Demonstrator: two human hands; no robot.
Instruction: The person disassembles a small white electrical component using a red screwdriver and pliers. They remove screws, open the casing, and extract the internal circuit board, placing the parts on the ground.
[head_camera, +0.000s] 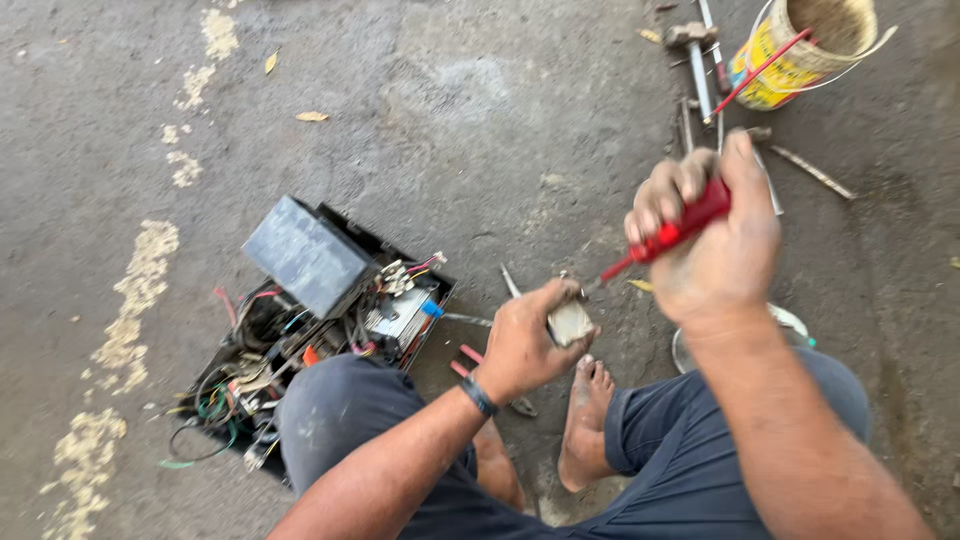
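our left hand (525, 345) pinches a small grey metal part (570, 322) just above our bare foot (585, 420), while our right hand (712, 240) has its fingers wrapped tight round a red-handled screwdriver (672, 232), tip at the part. we judge it best to keep the tip seated and the part steady. the black box (300, 345) at our left holds tangled wires and a grey block; the yellow bucket (790, 45) holds a red rod
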